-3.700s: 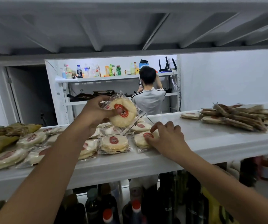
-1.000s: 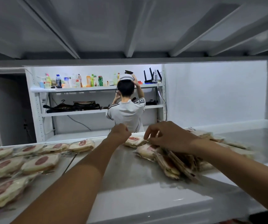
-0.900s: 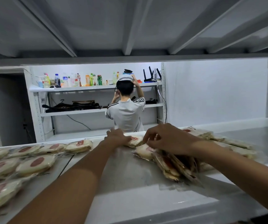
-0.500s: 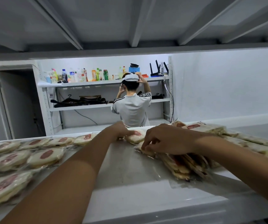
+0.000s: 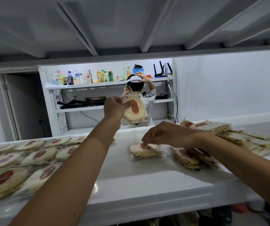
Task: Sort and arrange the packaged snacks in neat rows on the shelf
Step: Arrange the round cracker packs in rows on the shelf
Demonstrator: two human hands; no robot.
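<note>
My left grip (image 5: 114, 108) held one cracker packet (image 5: 135, 111) aloft while my right grip (image 5: 168, 136) pinched a second packet (image 5: 144, 152) on the shelf (image 5: 131, 185).

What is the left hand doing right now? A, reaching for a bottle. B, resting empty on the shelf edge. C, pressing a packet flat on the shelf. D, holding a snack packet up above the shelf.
D: the left hand pinches a round snack packet by its top edge, lifted clear of the shelf.
</note>
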